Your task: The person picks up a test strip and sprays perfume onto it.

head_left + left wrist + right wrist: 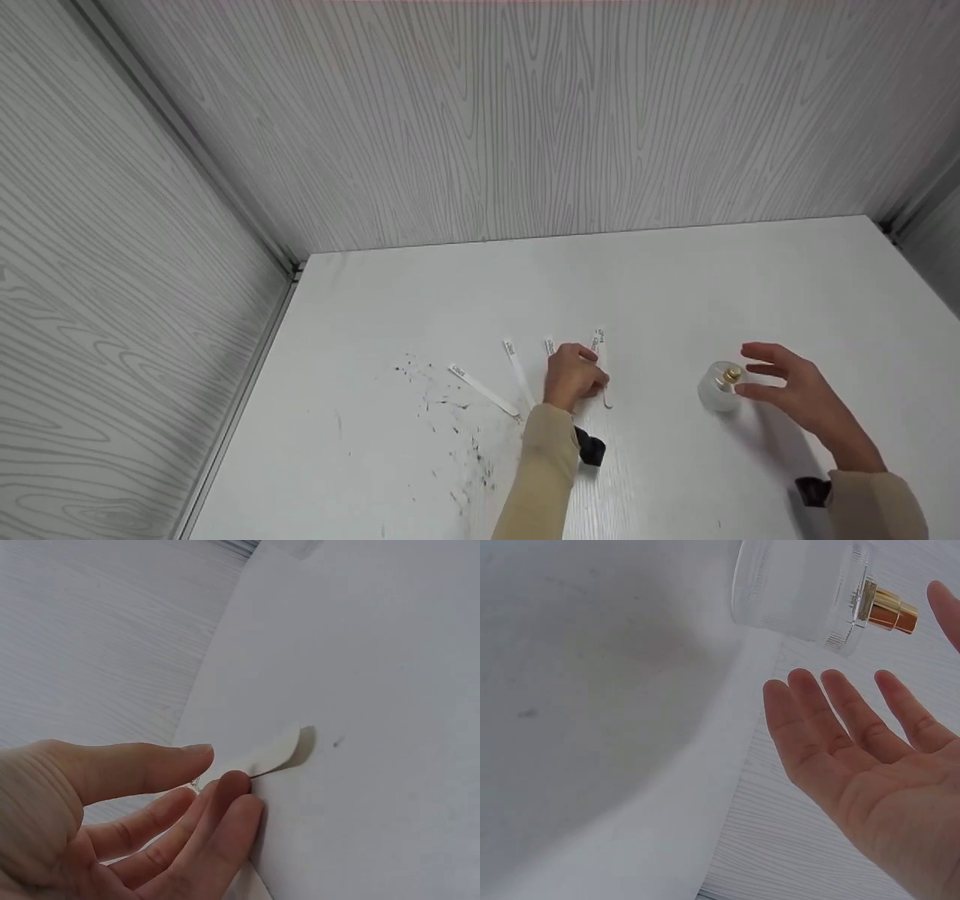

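My left hand (574,375) (150,817) is low over a white paper strip (604,367) (274,750) that has small print at its far end. In the left wrist view thumb and fingertips stand apart, close to the strip's curled end; whether they touch it is unclear. Partly under this hand lies another strip (549,345). Upright on the table, a clear glass bottle (714,394) (799,585) bears a gold spray top (731,373) (889,611). Beside it my right hand (806,390) (870,757) hovers with spread fingers, holding nothing.
Two more printed strips (487,394) (517,367) lie slanted to the left of my left hand. Dark specks and smudges (476,450) mark the white table (360,300) on that side. Grey wood-grain panels (480,120) stand behind and at the sides.
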The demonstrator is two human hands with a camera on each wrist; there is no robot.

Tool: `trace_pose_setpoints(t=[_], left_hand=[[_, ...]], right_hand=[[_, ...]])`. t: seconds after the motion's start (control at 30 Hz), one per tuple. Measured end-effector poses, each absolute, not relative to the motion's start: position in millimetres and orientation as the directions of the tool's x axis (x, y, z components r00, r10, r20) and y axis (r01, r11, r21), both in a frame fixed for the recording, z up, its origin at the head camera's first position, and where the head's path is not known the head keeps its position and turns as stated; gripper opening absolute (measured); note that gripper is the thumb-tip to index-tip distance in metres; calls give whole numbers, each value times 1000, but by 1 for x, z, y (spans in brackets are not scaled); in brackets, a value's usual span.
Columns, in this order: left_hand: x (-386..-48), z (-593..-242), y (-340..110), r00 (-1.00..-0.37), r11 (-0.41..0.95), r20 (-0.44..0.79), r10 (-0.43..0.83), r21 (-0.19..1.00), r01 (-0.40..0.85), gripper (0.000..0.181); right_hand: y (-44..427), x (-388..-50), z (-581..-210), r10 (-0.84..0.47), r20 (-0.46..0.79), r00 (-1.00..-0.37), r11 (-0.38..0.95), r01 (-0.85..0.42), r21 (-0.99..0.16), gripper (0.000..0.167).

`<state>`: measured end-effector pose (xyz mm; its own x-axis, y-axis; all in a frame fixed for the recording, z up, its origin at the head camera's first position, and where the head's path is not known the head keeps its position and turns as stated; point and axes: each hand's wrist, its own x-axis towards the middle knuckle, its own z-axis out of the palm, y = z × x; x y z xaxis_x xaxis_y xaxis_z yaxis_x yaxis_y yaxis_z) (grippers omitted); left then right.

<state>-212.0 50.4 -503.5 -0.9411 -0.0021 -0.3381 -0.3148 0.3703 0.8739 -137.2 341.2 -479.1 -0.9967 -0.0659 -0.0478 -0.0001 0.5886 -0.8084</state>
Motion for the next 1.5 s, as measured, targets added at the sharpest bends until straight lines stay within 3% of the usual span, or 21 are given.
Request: trace_pose_setpoints(t=[0.33, 0.57, 0.7, 1.0, 1.5], left_hand=[[-201, -511, 55, -986, 519, -162, -46, 839, -162, 29], [-195, -511, 64, -994, 631, -98, -49, 769, -107, 39], [-195, -510, 66, -996, 671, -70, -52, 736, -87, 34], [-191, -509, 65, -999, 669, -18, -28, 743, -32, 12], [-196, -514, 64, -999, 628, 42, 24, 777, 48, 15]], right_hand=[[342, -136, -480, -72, -56, -996, 590, 3, -808, 63], [343, -137, -482, -69, -82, -994, 596, 25, -802, 63], [343, -137, -480, -78, -75, -994, 596, 14, -803, 63], [343, -136, -481, -71, -77, -994, 595, 20, -804, 64], [346, -133, -483, -82, -57, -995, 575, -1, -818, 65]])
